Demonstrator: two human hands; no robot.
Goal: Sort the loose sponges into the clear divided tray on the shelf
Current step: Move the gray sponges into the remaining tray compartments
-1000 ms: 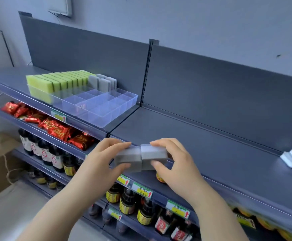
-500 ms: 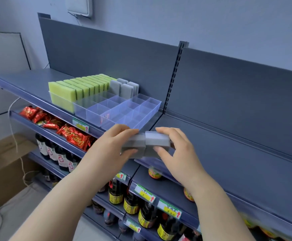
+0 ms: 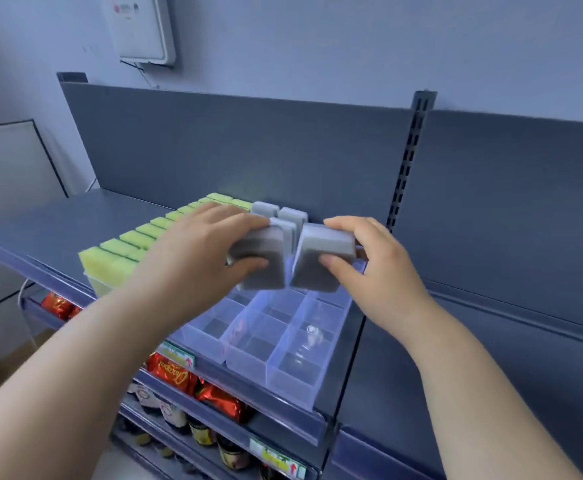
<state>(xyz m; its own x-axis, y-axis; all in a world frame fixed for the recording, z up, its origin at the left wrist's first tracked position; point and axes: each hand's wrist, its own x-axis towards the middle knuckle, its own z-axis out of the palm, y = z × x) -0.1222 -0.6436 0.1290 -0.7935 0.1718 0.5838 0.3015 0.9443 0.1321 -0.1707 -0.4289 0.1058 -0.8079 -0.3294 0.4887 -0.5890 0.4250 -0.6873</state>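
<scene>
Head view: the left hand [image 3: 196,252] pinches a grey sponge [image 3: 266,275], with the thumb on its near face and the fingers curled over its far edge. This grip holds the sponge above the middle of the clear divided tray [image 3: 285,377], which sits on the shelf [image 3: 40,226]. The right hand [image 3: 382,275] pinches a second grey sponge [image 3: 318,252] in the same way, thumb on the near face and fingers wrapped over the far right corner. The two held sponges hang side by side over the tray's front compartments. Their lower inner corners touch or nearly touch. Just behind them, standing grey sponges [image 3: 292,216] fill the tray's back compartments, and a row of green sponges [image 3: 134,237] lines its left side. Red snack packets [image 3: 175,372] and bottles [image 3: 196,431] sit on the lower shelves.
</scene>
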